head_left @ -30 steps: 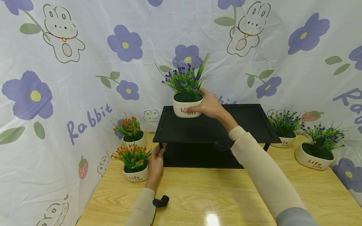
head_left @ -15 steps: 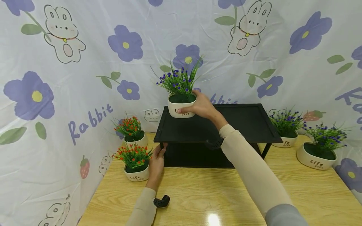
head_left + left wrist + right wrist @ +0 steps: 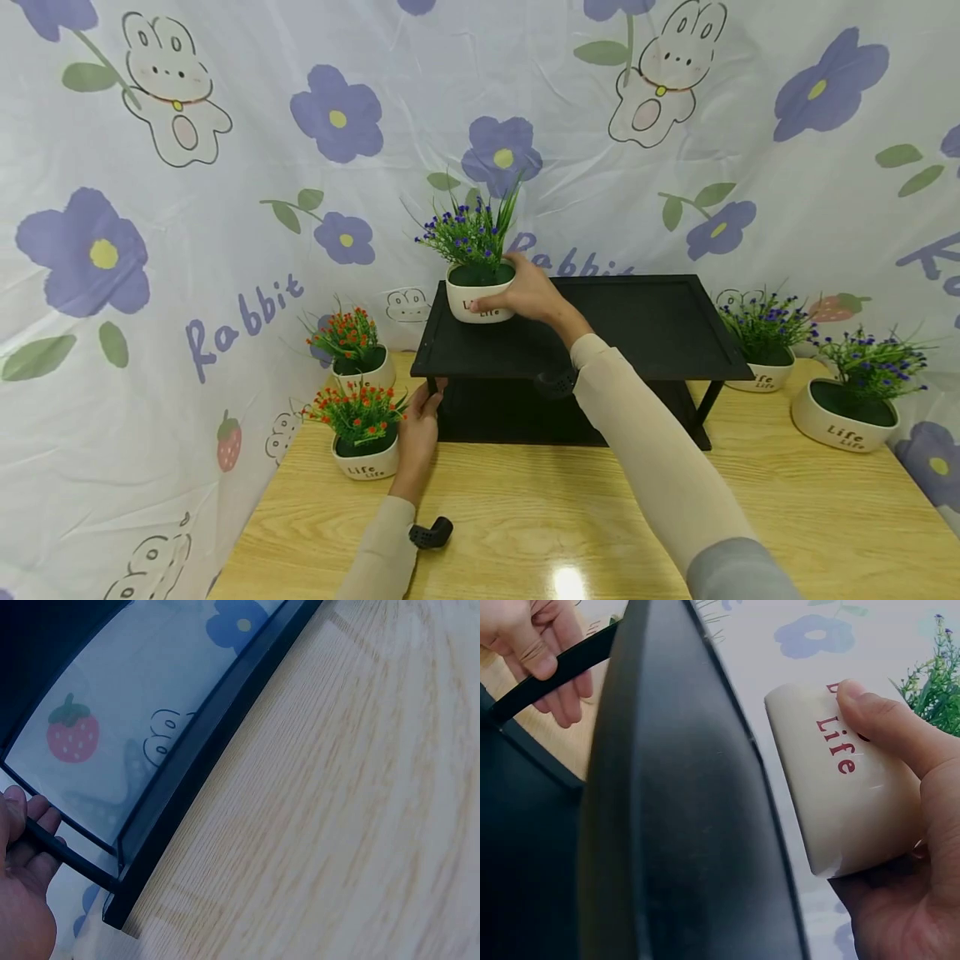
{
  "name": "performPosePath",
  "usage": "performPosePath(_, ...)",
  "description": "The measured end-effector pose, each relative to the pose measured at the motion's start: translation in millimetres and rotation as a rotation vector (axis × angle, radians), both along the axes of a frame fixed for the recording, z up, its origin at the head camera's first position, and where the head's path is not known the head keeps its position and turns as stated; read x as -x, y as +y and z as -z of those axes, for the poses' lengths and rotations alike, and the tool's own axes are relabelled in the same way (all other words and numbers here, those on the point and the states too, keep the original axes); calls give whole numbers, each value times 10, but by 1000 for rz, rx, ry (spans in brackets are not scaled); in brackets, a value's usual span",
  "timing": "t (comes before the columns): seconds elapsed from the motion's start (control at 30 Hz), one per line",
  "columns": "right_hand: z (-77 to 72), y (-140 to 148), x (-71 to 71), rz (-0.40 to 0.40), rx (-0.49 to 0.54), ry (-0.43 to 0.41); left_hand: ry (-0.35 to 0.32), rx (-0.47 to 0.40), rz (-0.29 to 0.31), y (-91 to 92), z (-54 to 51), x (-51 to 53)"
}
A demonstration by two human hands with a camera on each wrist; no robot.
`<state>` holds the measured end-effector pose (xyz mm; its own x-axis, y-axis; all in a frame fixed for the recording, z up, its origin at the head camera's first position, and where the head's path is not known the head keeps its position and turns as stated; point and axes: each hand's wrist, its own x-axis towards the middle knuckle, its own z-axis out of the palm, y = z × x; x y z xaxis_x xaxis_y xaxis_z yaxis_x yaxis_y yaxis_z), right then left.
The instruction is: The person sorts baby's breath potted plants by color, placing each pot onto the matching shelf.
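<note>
A white oval flowerpot [image 3: 459,300] marked "Life", with purple flowers and grass blades, is upright over the left part of a black two-tier shelf [image 3: 622,325]. My right hand [image 3: 536,292] grips the pot from its right side, thumb across the front. In the right wrist view a narrow gap separates the pot [image 3: 799,772] from the shelf's top board [image 3: 697,787]. Down at the shelf's left front corner, my left hand [image 3: 417,435] holds the black leg [image 3: 75,861] between thumb and fingers. The far side of the pot is hidden.
Two pots with orange flowers, a front one [image 3: 365,462] and a rear one [image 3: 375,371], stand left of the shelf. Two purple-flowered pots, a rear one [image 3: 765,375] and a front one [image 3: 843,425], stand to its right. A printed cloth [image 3: 420,67] hangs behind the wooden table [image 3: 525,517].
My right hand has carried the purple-flowered pot leftward and then lower toward the shelf's top board. My left hand keeps its hold on the leg.
</note>
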<state>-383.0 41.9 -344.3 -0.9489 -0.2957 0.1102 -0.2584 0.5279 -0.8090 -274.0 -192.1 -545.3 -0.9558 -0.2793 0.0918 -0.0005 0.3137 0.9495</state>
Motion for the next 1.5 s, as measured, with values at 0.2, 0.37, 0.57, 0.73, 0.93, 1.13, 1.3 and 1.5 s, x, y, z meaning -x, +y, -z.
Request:
performPosePath(0.2,121,-21,20,-23,5,-4,8,2,5,8,1,-17)
performPosePath(0.37,183,-32,33,-20,6,2,26,4,10,19,6,-18)
performPosePath(0.57,196,-39,32,-44,25,-44,23,8,-3,16,2,-13)
performPosePath(0.73,216,-46,29,-61,38,-74,3,23,-10,10,-14,-26)
performPosePath(0.93,232,-49,16,-67,46,-82,-15,14,-14,14,-17,-53)
performPosePath(1.13,209,-35,15,-66,34,-85,2,29,-9,17,-17,-22)
performPosePath(1.3,163,22,-3,-81,27,-29,0,47,-20,32,-20,-11)
performPosePath(1.5,58,176,-54,-92,73,28,9,44,-29,38,-33,-2)
